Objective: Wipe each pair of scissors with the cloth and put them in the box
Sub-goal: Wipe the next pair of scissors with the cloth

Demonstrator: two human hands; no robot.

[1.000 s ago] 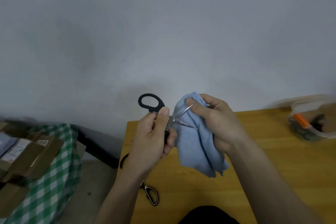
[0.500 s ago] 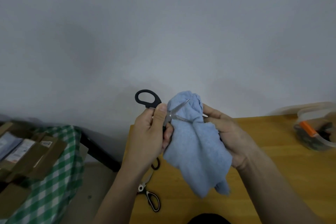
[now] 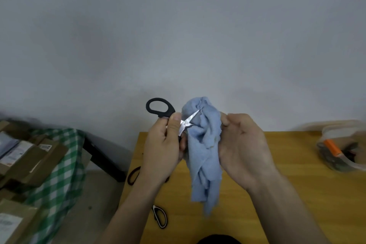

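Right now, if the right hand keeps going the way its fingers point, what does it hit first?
The cloth: the right hand already grips it, fingers pointing left. Past that fold come the scissors and the left hand, probably close behind, though depth is unclear.

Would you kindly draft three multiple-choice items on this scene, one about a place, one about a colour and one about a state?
1. Where does the clear box stand?
A. at the table's far right
B. on the floor
C. on the checked cloth

2. What colour is the cloth?
A. white
B. light blue
C. red

3. How are the blades of the held scissors?
A. fully wrapped
B. snapped off
C. partly bare, tip against the cloth

Answers:
1 A: the box sits on the wood near the right edge.
2 B: the cloth that the right hand grips is pale blue.
3 C: bright metal shows beside the left hand, with its tip at the folds.
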